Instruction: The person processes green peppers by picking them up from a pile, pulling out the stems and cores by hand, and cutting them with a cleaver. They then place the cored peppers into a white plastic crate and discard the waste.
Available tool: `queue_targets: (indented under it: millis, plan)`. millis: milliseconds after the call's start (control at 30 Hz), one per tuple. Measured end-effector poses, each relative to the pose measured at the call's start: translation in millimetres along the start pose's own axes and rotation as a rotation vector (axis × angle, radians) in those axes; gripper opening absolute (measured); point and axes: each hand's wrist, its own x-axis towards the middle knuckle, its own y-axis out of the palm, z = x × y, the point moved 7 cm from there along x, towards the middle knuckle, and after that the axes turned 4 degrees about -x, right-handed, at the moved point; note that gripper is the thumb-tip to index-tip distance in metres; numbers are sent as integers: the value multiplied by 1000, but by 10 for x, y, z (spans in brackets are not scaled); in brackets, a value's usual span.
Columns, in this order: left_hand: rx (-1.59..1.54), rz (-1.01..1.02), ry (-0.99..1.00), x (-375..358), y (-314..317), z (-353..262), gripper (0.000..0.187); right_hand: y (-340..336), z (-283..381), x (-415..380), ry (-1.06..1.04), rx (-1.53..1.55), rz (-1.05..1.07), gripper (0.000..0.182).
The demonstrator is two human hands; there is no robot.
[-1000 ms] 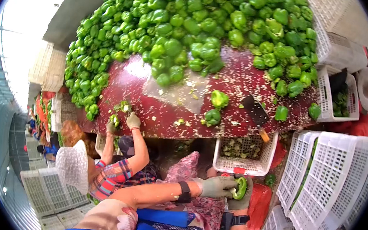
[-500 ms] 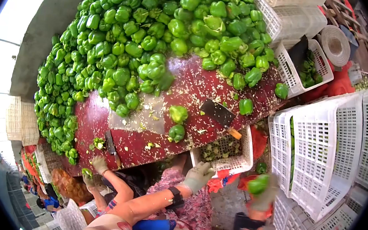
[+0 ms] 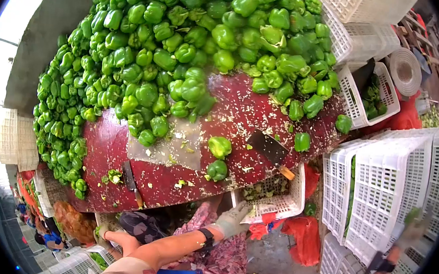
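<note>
My left hand (image 3: 231,220), in a pale work glove, is above my lap beside the table edge. Its fingers are stretched out and it holds nothing. Far to the right, my right hand (image 3: 416,231) is gloved too and smeared by motion. A green bell pepper (image 3: 411,215) shows partly at its fingers, in front of the white crates (image 3: 377,184). Two green peppers (image 3: 218,158) lie near the front of the red table (image 3: 233,99). A cleaver (image 3: 268,146) with a wooden handle rests at the table's edge.
A large heap of green bell peppers (image 3: 148,57) covers the back and left. Below the cleaver stands a white basket (image 3: 297,198) of scraps. A second knife (image 3: 131,179) lies at left, near a co-worker's hand (image 3: 102,231). Red netting (image 3: 302,241) hangs beside the basket.
My right hand has swung right with the pepper, from beside the scrap basket to the stacked crates. My left hand has shifted slightly. The co-worker's hands have drawn back from the table edge.
</note>
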Motion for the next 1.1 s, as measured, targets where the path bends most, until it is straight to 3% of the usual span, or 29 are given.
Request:
queue_targets:
  millis: [33,133,167,233,300,333,433,467,567,700,833,867,967,1033,1100]
  plan:
    - [-25,-83,-19,87,-198,63,50,169,648,-158,18,147,23,53]
    - [-86,-366,-125,402,-762,420,48,1327,2056,-1349,-230,173,366,48]
    - [-100,-482,-195,504,-954,588,48,1497,2545,-1586,-130,358,550,44]
    - [-21,-686,-303,759,-1257,1044,48,2096,3044,-1979,-245,343,817,46]
    - [-126,-749,-543,1010,-1406,1484,55,2833,3027,-2455,-230,326,771,51]
    - [-380,-658,-659,1139,-1426,1672,65,3084,3059,-2567,-247,314,848,56]
    - [-856,-494,-797,1400,-1285,1894,72,3400,3312,-2726,-462,118,903,59]
    - [-908,-528,-784,1443,-1252,1947,72,3403,3422,-2761,-606,-45,799,63]
    - [-902,-563,-851,1458,-1251,1875,69,3525,3506,-2761,-524,-151,945,63]
    - [-1002,-617,-787,1395,-1254,1757,66,3302,3548,-2722,-568,-21,976,55]
    - [-906,-676,-690,1436,-1166,1914,59,2773,3636,-2547,-371,291,874,56]
    - [-849,-688,-678,1437,-1145,1945,58,2809,3527,-2629,-139,428,926,54]
    - [-608,-770,-707,1399,-1181,2023,54,2707,3502,-2762,122,653,1006,53]
    - [-503,-809,-691,1391,-1253,2037,47,2510,3605,-2770,153,700,1007,54]
    - [-665,-761,-706,1406,-1260,2058,47,2541,3582,-2970,226,805,1037,57]
